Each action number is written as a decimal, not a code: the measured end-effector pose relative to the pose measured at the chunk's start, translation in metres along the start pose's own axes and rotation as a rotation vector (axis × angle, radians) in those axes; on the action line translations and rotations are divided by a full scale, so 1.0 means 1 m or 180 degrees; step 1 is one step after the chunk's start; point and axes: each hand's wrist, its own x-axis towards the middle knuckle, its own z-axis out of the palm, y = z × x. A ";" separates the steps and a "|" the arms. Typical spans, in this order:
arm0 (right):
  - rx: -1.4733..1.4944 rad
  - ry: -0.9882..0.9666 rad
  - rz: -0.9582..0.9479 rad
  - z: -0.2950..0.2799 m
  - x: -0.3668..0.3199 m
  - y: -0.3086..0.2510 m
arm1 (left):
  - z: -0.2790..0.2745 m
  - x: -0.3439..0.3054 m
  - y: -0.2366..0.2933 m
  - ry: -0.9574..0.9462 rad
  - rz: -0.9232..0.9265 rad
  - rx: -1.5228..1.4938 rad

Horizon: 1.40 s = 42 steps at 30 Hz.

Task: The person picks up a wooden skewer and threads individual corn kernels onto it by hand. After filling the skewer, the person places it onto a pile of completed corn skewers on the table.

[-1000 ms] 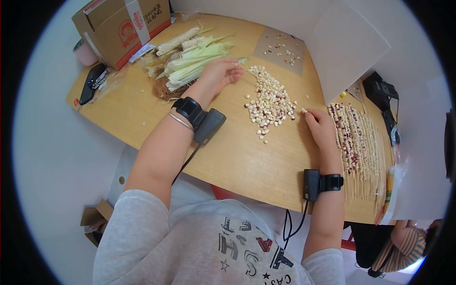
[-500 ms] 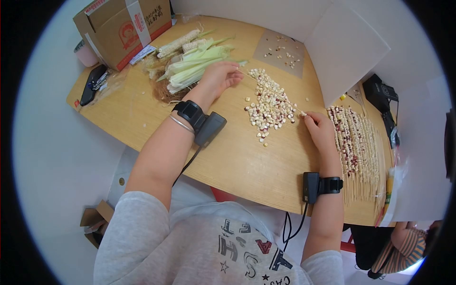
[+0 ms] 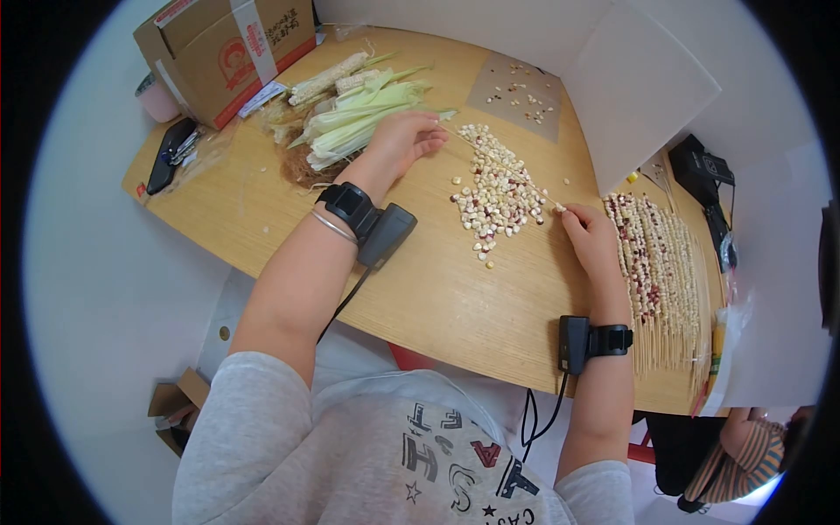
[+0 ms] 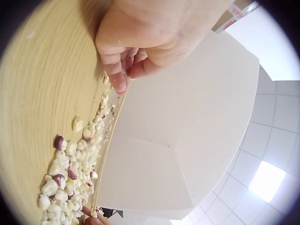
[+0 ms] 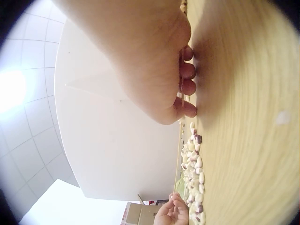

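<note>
A thin wooden skewer [image 3: 499, 163] spans the space over a pile of white and dark red corn kernels [image 3: 499, 201]. The left hand [image 3: 407, 143] pinches its far left end between thumb and index finger; in the left wrist view the skewer [image 4: 108, 140] runs away from that hand [image 4: 140, 42]. The right hand [image 3: 593, 236] grips the other end, where a kernel [image 3: 559, 208] shows at the fingertips. In the right wrist view the fingers of the right hand [image 5: 154, 61] curl round the skewer, above the table surface.
Rows of kernel-threaded skewers [image 3: 652, 262] lie at the right. Corn cobs and husks [image 3: 350, 122] lie behind the left hand, a cardboard box [image 3: 227, 61] beyond. Scattered kernels sit on a grey sheet [image 3: 516, 92]; a black stapler-like object [image 3: 171, 156] lies at far left.
Both hands have dropped very slightly toward the person since the earliest frame, with the skewer still held between them. Otherwise little differs.
</note>
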 end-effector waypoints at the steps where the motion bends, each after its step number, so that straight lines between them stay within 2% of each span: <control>1: -0.0032 0.0012 -0.0025 0.000 0.000 0.000 | 0.000 0.000 0.000 0.0007 0.0017 0.0008; 18: 0.0001 -0.0048 0.0079 -0.001 -0.001 -0.004 | 0.003 -0.002 0.004 -0.0031 -0.0047 0.0014; 20: 0.0029 -0.0036 0.0034 -0.001 -0.001 -0.004 | 0.003 0.000 0.006 -0.0049 -0.0238 -0.0454; 23: 0.0018 -0.0009 -0.0177 0.001 0.000 -0.005 | 0.002 0.001 0.008 -0.0211 -0.0141 -0.0730; 42: 0.0108 -0.0006 -0.0200 0.002 -0.001 -0.003 | 0.001 0.003 0.008 -0.0339 -0.0239 -0.0536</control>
